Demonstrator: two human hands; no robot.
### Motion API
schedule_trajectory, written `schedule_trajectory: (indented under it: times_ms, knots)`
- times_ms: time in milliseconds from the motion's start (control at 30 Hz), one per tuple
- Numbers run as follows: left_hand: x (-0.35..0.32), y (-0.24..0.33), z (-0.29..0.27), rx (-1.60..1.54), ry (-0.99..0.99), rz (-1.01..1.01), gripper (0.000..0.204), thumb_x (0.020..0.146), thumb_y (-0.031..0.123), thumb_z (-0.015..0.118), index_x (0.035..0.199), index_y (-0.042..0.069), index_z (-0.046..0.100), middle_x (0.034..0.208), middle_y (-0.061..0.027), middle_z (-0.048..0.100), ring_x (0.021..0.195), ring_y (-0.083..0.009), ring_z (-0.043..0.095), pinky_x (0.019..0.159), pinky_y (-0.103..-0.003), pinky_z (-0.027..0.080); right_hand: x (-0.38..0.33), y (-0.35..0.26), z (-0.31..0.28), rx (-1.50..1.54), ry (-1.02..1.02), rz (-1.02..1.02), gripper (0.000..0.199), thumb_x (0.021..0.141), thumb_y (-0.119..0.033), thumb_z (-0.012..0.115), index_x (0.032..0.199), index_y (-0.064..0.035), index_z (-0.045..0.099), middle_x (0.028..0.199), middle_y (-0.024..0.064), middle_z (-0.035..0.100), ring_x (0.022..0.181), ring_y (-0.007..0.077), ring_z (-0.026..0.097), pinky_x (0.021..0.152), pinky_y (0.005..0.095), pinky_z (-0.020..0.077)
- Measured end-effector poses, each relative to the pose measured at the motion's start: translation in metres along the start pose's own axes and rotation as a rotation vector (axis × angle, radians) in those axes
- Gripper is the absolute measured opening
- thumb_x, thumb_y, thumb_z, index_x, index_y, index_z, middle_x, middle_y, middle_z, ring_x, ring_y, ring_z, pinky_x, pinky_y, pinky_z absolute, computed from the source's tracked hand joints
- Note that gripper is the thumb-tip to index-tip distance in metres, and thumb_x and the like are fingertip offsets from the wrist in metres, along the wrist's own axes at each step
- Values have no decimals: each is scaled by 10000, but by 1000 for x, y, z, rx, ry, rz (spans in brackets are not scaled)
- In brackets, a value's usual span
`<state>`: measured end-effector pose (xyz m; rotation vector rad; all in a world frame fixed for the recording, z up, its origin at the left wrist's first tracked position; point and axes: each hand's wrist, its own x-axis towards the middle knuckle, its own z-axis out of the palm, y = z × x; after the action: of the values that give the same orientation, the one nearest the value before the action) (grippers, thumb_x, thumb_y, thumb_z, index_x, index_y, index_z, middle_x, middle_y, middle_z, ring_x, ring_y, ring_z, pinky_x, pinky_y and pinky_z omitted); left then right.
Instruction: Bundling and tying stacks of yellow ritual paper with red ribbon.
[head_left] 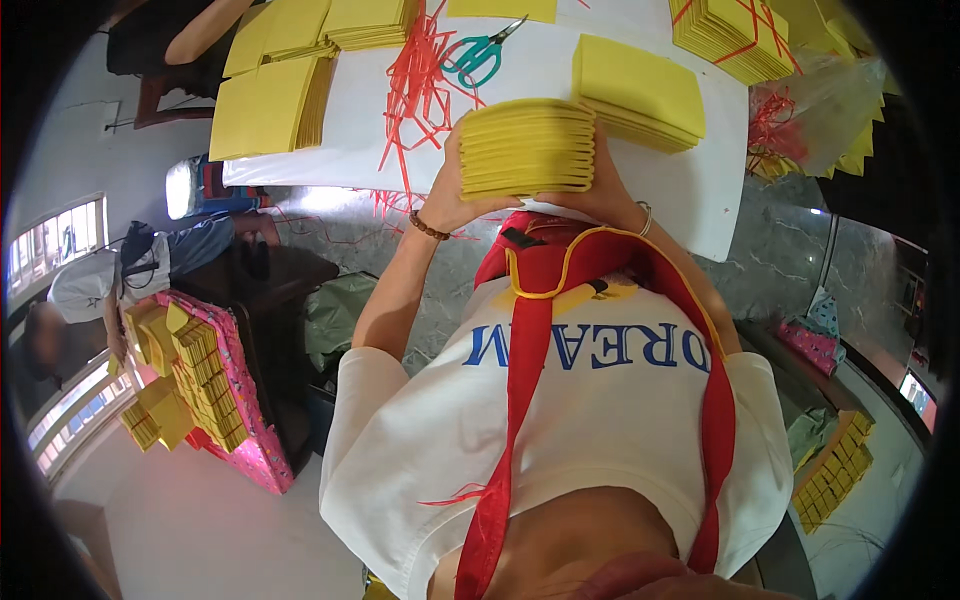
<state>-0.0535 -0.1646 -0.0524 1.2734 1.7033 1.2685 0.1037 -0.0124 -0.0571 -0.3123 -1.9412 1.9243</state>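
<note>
Upper centre, I see left hand [453, 196] and right hand [608, 192] fingers gripping the yellow stack [527, 150]; likely light, pliable: clamp both ends.

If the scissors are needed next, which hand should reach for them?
Probably the left hand: the green-handled scissors lie nearer to it. The right hand is farther, across the yellow stack they both hold.

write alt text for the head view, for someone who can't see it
Left hand and right hand grip a yellow stack from either side at a white table. Beyond it lie teal-handled scissors and a tangle of red strips, with more yellow stacks to both sides.
</note>
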Motion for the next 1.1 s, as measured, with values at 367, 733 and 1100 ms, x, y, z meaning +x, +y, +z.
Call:
schedule_trajectory:
  times_ms: [367,733,1100]
  knots:
    - [2,-1,1,-20,112,237,1191,483,328,837,1318,-3,54,1233,-206,341,1128,-307,384,962,-378,317,-2,7,-12,-119,-71,-20,1031,525,-195,823,1302,-45,162,1235,127,349,1155,220,361,963,317,315]
    - [0,-37,4,501,47,245,896,545,333,806,1204,-1,300,1157,-161,413,1069,-270,430,908,-341,349,0,0,-2,-35,-10,-22,969,535,-182,823,1276,-55,210,1196,111,379,1114,201,393,933,315,348]
    - [-10,-12,13,-111,111,-93,766,556,162,809,1126,7,321,1064,-127,497,979,-197,510,821,-300,422,4,-37,-1,-116,10,43,975,574,-192,793,1308,-59,165,1231,123,361,1141,217,368,970,323,295]
